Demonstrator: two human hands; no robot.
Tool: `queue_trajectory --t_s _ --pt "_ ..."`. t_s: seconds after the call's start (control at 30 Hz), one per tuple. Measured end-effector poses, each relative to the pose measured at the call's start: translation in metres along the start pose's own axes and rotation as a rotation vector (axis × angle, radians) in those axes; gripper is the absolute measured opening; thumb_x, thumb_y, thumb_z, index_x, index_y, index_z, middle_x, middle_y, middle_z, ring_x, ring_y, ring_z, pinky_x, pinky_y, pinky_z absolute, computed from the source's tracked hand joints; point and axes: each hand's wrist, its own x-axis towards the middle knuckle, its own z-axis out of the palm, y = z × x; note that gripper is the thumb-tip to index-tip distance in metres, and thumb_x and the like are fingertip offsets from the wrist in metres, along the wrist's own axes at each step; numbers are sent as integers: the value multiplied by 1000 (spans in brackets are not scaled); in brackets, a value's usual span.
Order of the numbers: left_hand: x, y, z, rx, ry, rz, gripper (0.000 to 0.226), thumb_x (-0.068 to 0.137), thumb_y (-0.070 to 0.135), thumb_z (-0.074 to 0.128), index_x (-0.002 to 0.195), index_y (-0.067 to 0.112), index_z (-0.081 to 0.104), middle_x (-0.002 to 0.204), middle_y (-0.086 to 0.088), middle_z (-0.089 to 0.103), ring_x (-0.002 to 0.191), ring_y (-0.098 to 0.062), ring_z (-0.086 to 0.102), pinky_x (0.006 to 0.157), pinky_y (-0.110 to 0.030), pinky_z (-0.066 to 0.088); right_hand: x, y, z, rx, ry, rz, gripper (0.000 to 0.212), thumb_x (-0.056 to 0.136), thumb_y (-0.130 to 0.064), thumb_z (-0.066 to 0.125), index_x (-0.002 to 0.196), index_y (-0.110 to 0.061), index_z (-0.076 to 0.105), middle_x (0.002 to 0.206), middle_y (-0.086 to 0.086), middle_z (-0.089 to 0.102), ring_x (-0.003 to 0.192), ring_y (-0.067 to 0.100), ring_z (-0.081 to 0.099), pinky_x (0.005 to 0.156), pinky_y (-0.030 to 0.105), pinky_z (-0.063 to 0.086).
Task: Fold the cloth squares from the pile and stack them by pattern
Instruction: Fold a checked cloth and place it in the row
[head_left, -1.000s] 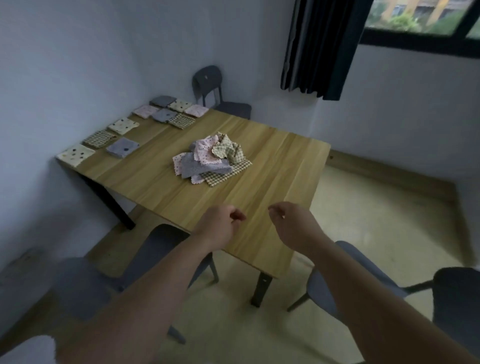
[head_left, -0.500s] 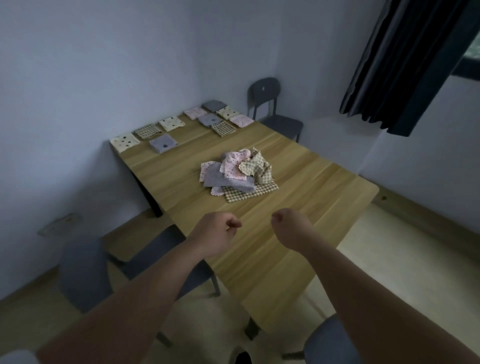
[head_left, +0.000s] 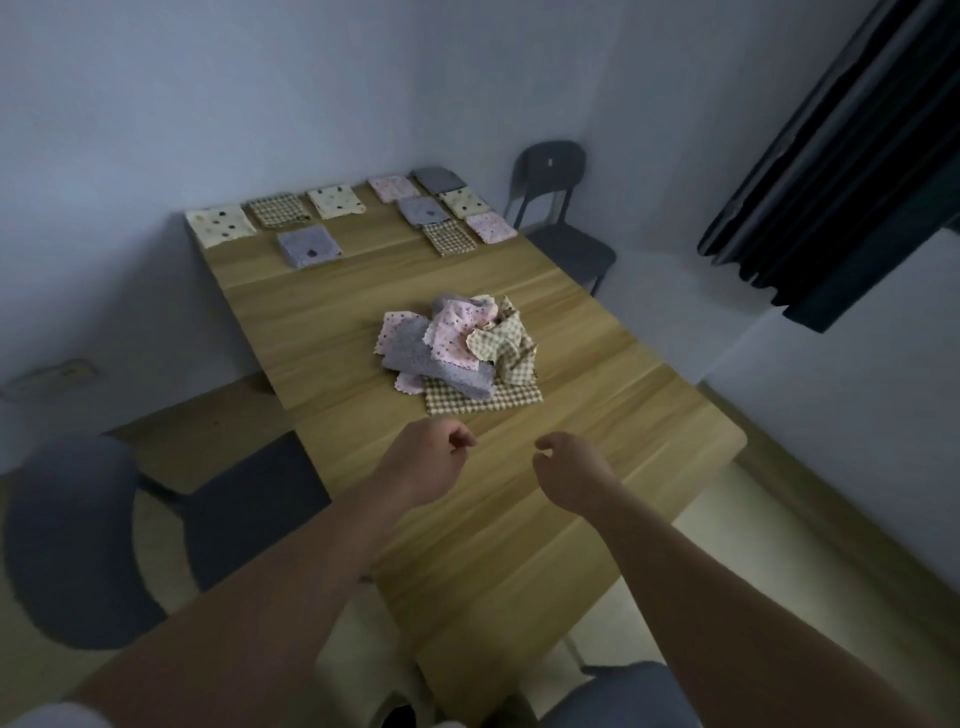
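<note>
A loose pile of cloth squares (head_left: 460, 353) lies in the middle of the wooden table (head_left: 597, 415): pink dotted, lilac and beige checked pieces, crumpled over one another. My left hand (head_left: 428, 462) and my right hand (head_left: 571, 470) hover side by side above the near part of the table, a short way in front of the pile. Their fingers are loosely curled and hold nothing. Folded squares lie at the far end: cream dotted (head_left: 221, 225), checked (head_left: 278, 209), lilac (head_left: 310, 246), pink (head_left: 491, 227) and several more.
A dark chair (head_left: 558, 208) stands at the far right corner of the table, and a grey chair (head_left: 78, 540) at the near left. A dark curtain (head_left: 852, 171) hangs at the right. Walls close in behind and to the left of the table.
My view has swung left and moved closer to the table, so the pile sits nearer. Both hands stay in front of me, their fingers a little looser than before.
</note>
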Motion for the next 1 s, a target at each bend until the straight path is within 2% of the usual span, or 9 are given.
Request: queue_trajectory --t_s 0.13,0.23,0.3,0.4,0.5,0.67,0.8,0.9,1.0 --pt "16 -6 6 -25 18 -36 14 98 21 62 106 24 72 110 6 71 96 -13 65 82 -32 56 39 1 0 51 -30 0 45 101 -17 47 145 -9 48 140 16 56 127 31 54 98 29 45" --pt "31 -10 14 -32 39 -84 14 97 19 62 106 24 73 107 8 69 94 -14 65 83 -35 57 77 5 -5 29 -70 2 51 100 -19 48 150 -10 41 140 18 53 122 32 56 86 28 44" --pt "45 -13 24 -28 38 -134 14 97 17 62 103 25 72 106 8 67 94 -15 65 82 -36 57 109 10 -8 57 -101 22 55 98 -16 49 151 -11 37 141 18 50 123 33 55 87 29 44" --pt "74 -18 39 -56 82 -218 23 95 12 62 90 34 65 102 6 68 86 -15 64 78 -36 56 167 20 -18 73 -112 41 55 95 -14 51 149 -11 38 138 18 54 126 36 54 100 37 46" --pt "99 -17 51 -55 96 -316 18 98 9 58 95 25 64 90 9 62 77 -11 58 64 -26 45 226 31 -22 87 -87 38 63 90 -15 52 151 -21 36 140 17 54 128 38 50 104 41 45" --pt "158 2 91 21 122 -419 19 99 13 57 93 29 62 84 13 60 72 -5 57 55 -17 36 317 52 -17 80 -267 -28 63 99 -26 47 158 -28 26 147 16 45 135 39 39 112 46 36" --pt "169 31 107 85 116 -416 13 101 17 57 104 25 67 81 18 55 65 3 48 50 -11 37 334 66 -16 147 -220 -128 50 100 -19 42 149 -26 49 146 11 54 132 33 50 111 43 42" --pt "165 54 109 90 126 -423 17 99 18 60 114 22 68 109 10 67 80 -1 54 60 -9 36 317 73 -35 262 -141 -227 57 89 -2 43 137 -26 64 132 8 67 114 29 64 93 39 55" --pt "163 69 106 42 171 -416 32 96 17 66 127 24 62 124 8 63 98 -9 60 77 -21 43 293 71 -51 293 -84 -360 58 80 5 49 126 -22 72 120 2 73 106 22 68 90 31 56"
